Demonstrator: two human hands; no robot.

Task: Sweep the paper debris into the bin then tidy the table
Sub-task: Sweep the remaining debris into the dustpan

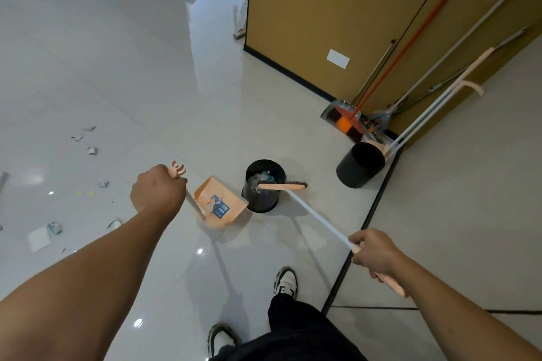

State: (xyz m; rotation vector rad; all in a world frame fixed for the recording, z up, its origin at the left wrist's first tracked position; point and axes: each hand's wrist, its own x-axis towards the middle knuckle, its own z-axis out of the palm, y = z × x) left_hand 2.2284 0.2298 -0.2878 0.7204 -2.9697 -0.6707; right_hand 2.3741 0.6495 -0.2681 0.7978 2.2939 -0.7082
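Two forearms reach out from the near edge, above dark trousers and a pair of sneakers (286,281) standing on the glossy tiled floor (123,73).

Far right, a tan wall (337,9) with a black skirting turns a corner. Several long-handled cleaning tools (410,47) lean against it, among them a red-handled broom and a metal dustpan at its foot. A second black bin (360,168) lies tilted on the floor just in front of them.

Near the middle stands the upright black bin (264,186), with crumpled paper and something teal showing inside. Its left side touches the peach dustpan (218,202), which sits tipped on the floor with a blue label on its inner face. Across the bin's rim rests the head of the broom (283,185), dark bristles pointing to the far right, its white shaft running near and right.

The left hand (157,189) has its fingers closed round the top of the dustpan's handle, whose peach clip sticks out beyond the knuckles. The right hand (374,252) has its fingers wrapped round the broom's peach grip.

Paper debris (55,227) lies scattered on the floor to the left, well apart from the bin: a flat white square, crumpled scraps and smaller shreds farther off.
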